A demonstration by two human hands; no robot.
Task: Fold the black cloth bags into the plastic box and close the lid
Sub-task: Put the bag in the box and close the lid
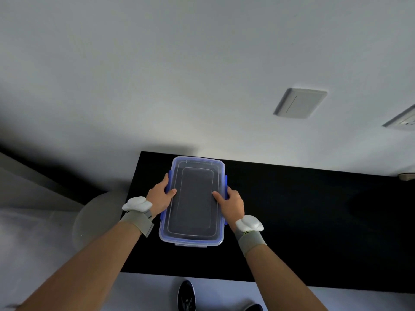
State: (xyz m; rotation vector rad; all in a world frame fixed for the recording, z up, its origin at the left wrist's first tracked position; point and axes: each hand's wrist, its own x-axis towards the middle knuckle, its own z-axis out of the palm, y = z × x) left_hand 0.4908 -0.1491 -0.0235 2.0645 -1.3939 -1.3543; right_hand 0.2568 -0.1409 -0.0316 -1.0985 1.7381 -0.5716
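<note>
The lid (193, 198) is on the plastic box (221, 240) — our left hand (160, 196) and right hand (233, 204) grip its side latches (226, 181); only clipping seems left.

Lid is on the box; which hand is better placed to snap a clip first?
Left hand, narrowly: its fingers wrap the left blue clip, thumb on the lid. The right hand mirrors it on the right blue clip.

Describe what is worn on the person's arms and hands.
Both forearms are bare, with no sleeves, and neither the left hand nor the right hand wears a glove. Each wrist carries a grey fabric strap with a white, rounded, pebble-like device on top.
</note>
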